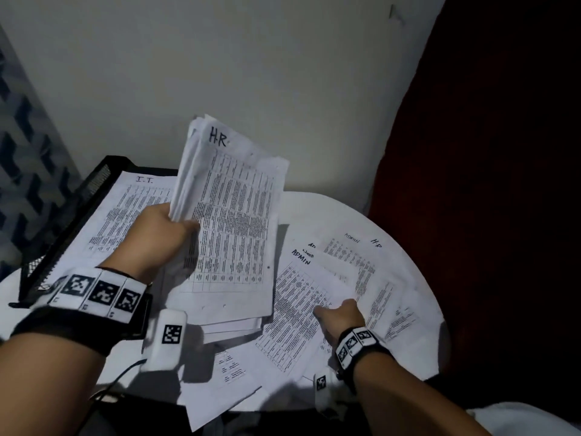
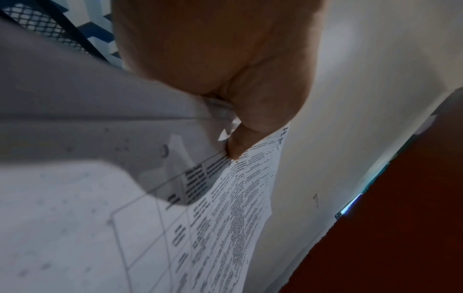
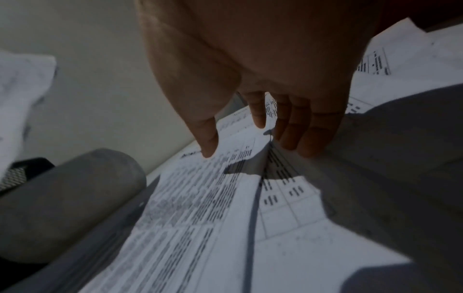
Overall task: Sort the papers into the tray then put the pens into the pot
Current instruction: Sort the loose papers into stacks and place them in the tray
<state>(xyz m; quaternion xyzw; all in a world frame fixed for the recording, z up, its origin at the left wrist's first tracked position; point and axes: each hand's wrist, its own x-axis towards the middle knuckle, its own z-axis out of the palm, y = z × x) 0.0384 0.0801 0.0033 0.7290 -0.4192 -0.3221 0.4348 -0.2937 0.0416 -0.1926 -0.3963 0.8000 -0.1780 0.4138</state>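
Stack (image 1: 235, 221) marked "H.R" gripped in left hand (image 1: 157, 229); right hand (image 1: 341, 314) flat on "ADMIN" sheet (image 1: 295, 309).

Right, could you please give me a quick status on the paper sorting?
Left hand grips raised H.R. stack. Right hand, fingers between ADMIN sheets. I.T. sheet in tray. No pens visible.

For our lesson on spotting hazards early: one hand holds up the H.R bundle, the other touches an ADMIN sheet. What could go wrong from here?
The left hand grips the H.R bundle by one edge; its sheets fan apart and might slip. The mesh tray has an I.T. sheet on top, so H.R pages dropped there would likely mix. Loose sheets overhang the near edge of the table and could slide off.
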